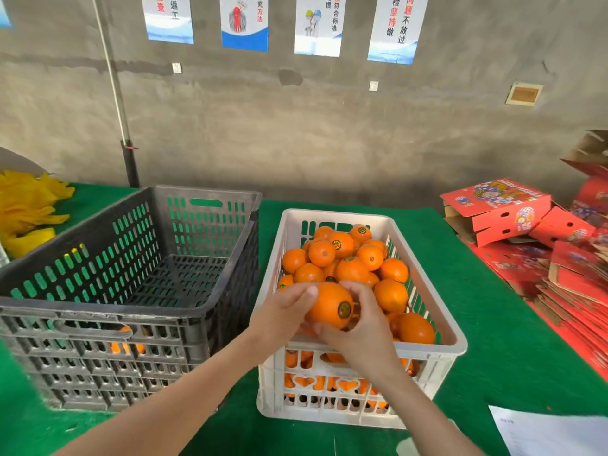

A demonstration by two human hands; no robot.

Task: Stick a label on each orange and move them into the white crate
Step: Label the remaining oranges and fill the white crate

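Note:
Both hands hold one orange (327, 304) just above the near end of the white crate (457, 343). A round dark label (344, 310) sits on its front. My left hand (283, 315) grips the orange from the left, thumb on top. My right hand (357, 327) curls around it from the right and below. The white crate is heaped with several oranges (352, 268), some showing labels. One orange (126, 343) shows through the slots of the grey crate (108, 319) at the left.
Green cloth (493, 327) covers the table. Red fruit cartons (496, 209) and flattened boxes are piled at the right. Yellow wrappers (26, 209) lie at the far left. A white paper sheet (552, 432) lies at the near right. A concrete wall with posters stands behind.

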